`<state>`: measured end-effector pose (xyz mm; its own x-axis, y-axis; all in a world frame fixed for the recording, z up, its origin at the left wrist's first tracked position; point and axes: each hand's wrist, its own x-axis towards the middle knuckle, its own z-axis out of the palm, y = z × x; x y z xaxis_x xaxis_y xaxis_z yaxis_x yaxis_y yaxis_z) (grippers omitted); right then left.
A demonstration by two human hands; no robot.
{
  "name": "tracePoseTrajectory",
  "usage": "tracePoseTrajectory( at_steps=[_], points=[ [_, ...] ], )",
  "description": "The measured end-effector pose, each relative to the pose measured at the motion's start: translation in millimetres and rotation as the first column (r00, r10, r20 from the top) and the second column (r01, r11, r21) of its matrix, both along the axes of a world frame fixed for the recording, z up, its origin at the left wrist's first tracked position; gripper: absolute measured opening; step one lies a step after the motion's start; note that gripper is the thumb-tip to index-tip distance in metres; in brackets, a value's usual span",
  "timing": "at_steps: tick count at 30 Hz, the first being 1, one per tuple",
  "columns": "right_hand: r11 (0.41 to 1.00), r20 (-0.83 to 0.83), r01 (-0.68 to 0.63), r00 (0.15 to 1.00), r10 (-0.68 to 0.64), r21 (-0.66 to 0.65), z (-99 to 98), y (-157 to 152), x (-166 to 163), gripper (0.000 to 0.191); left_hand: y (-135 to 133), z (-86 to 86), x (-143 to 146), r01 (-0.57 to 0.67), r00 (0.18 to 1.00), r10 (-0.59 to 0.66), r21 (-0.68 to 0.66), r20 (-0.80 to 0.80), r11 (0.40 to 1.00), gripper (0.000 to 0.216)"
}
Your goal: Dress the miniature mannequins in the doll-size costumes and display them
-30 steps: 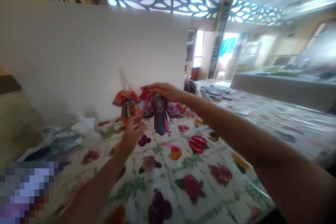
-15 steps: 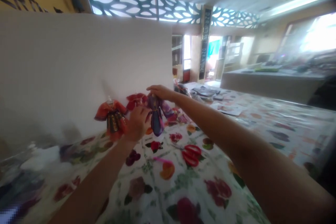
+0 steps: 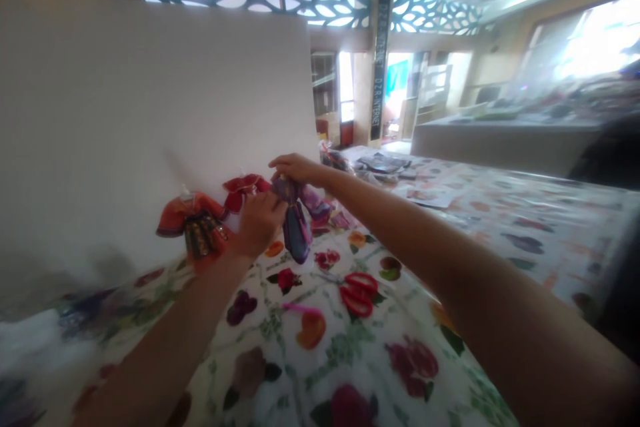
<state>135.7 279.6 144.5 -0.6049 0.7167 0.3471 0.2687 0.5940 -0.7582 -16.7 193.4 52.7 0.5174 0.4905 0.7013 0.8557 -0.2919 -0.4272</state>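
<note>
A small purple and dark-blue doll dress [image 3: 298,235] hangs slightly tilted above the table, between my hands. My right hand [image 3: 299,170] reaches over its top, fingers bent down at the collar. At the dress's left side is my left hand [image 3: 261,219], its fingers curled against the upper part. The fingertips of both hands are partly hidden and blurred. To the left stands an orange doll dress [image 3: 193,223] with a dark patterned skirt. Behind my left hand, a red doll dress [image 3: 245,185] is partly covered.
Red-handled scissors [image 3: 359,293] and a thin pink stick [image 3: 303,307] lie on the flowered tablecloth [image 3: 280,373]. A white panel [image 3: 150,93] stands behind the dresses. Papers [image 3: 385,163] lie at the back right; blurred white material [image 3: 40,347] is at the left.
The purple dress has tilted, its top leaning left and its hem swinging right. Both hands stay at its upper part. The camera view has shifted a little to the right and down.
</note>
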Motion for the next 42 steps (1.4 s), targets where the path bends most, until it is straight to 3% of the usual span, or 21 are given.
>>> tracePoseTrajectory(
  at_steps=[5, 25, 42],
  points=[
    [1.0, 0.014, 0.013, 1.0, -0.013, 0.015, 1.6, -2, -2, 0.025, -3, 3.8, -1, 0.011, 0.999, -0.012, -0.014, -0.048, 1.0, 0.023],
    [0.995, 0.027, 0.032, 0.999, -0.035, 0.093, 2.6, -9, 1, 0.03, -6, 7.9, 5, 0.013, 1.0, -0.012, -0.066, 0.011, 0.998, 0.022],
    [0.997, 0.009, 0.016, 1.0, -0.017, 0.079, 1.2, -12, 4, 0.029, -3, 3.2, 4, 0.149, 0.937, -0.12, -0.063, 0.329, 0.987, 0.005]
  ],
)
